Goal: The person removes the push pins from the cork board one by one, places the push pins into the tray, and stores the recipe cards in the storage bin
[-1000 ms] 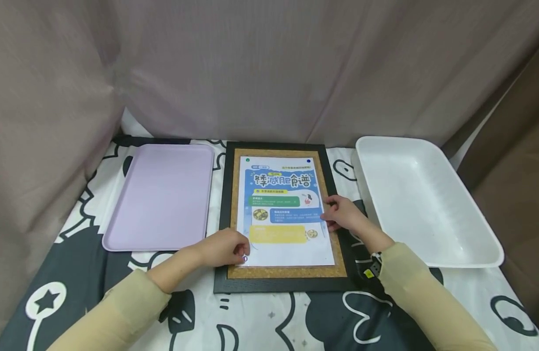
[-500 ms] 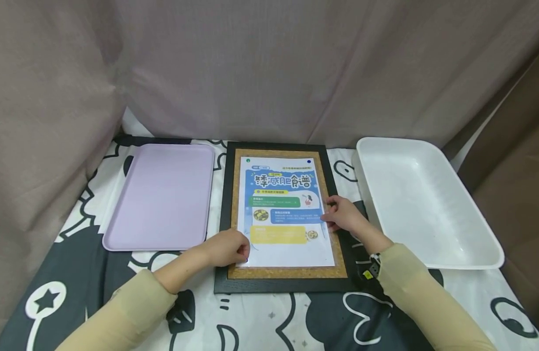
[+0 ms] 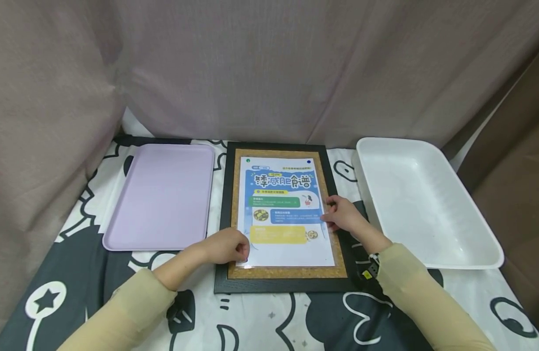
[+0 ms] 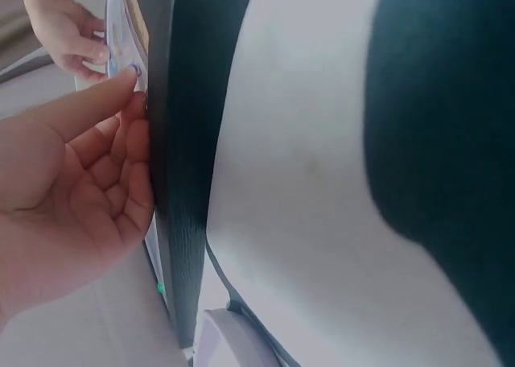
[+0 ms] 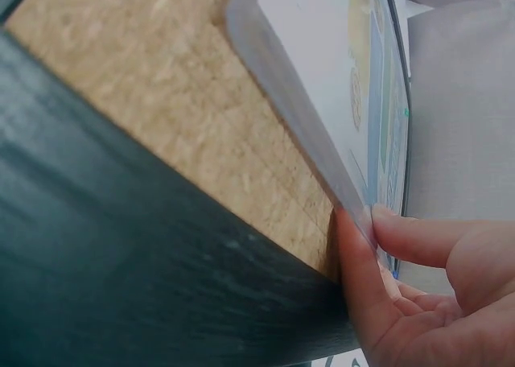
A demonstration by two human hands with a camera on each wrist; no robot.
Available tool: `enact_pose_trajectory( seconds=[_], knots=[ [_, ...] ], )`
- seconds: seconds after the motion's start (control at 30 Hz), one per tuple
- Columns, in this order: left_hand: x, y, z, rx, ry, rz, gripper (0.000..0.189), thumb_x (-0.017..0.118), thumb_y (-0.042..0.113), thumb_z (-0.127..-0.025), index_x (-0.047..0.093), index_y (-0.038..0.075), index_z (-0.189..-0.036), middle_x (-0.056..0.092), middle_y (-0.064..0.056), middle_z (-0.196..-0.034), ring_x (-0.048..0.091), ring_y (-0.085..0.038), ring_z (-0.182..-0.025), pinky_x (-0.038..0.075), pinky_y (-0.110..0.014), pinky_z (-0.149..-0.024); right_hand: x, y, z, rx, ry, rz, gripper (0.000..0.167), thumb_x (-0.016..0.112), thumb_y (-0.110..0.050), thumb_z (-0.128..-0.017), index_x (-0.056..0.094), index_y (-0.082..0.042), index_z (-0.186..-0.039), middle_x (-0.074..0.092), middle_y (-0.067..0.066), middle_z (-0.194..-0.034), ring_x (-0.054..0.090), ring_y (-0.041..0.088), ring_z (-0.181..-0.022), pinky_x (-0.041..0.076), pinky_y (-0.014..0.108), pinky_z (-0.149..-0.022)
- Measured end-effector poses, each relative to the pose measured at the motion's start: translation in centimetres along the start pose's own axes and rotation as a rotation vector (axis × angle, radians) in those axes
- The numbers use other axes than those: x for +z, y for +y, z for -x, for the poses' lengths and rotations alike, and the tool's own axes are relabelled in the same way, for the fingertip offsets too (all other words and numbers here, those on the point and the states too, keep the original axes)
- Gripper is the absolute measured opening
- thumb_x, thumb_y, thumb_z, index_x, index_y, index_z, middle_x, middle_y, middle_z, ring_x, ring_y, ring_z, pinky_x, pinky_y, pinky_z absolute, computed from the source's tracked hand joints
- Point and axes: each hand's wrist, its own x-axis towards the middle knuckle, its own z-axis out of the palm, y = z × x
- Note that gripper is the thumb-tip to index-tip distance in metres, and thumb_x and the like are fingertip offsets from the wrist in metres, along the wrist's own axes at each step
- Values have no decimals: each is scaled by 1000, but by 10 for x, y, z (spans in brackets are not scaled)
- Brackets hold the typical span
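A laminated poster (image 3: 282, 253) with blue, green and yellow printing lies on a cork board (image 3: 291, 273) with a black frame (image 3: 282, 285). Pins stand at its upper corners, a green pin (image 3: 248, 160) and a blue pin (image 3: 309, 161). At the lower left corner my left hand (image 3: 227, 247) pinches a small purple push pin (image 4: 135, 68), its other fingers curled against the frame. My right hand (image 3: 345, 213) grips the poster's right edge; in the right wrist view the thumb (image 5: 410, 237) lies on top and a finger is beneath. That edge is lifted off the cork.
To the left of the board lies a flat lilac tray (image 3: 164, 195). A deep white tub (image 3: 427, 204) stands on its right. Everything rests on a black-and-white patterned cloth (image 3: 269, 321), with a grey-brown curtain (image 3: 269, 73) behind.
The fingertips of my left hand have shifted slightly onto the purple push pin, hiding it from the head view. My right hand and the poster stay almost still.
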Motion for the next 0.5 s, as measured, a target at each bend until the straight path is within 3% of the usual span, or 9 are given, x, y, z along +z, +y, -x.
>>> enact_pose_trajectory(
  seconds=[0.33,0.5],
  knots=[
    [-7,-7,-3,17,-82,75,13,65,8,-84,63,8,-72,47,7,-59,41,-6,-56,34,-18,-55,0,0,1,6,5,1,59,62,-5,-86,34,5,-136,50,9,-83,57,12,-62,53,25,-56],
    [-8,-9,-3,16,-88,103,11,65,8,-84,64,8,-73,48,7,-60,41,-5,-56,34,-18,-55,1,0,1,2,3,1,58,62,-5,-87,34,5,-137,50,10,-83,57,13,-62,53,24,-57]
  ],
)
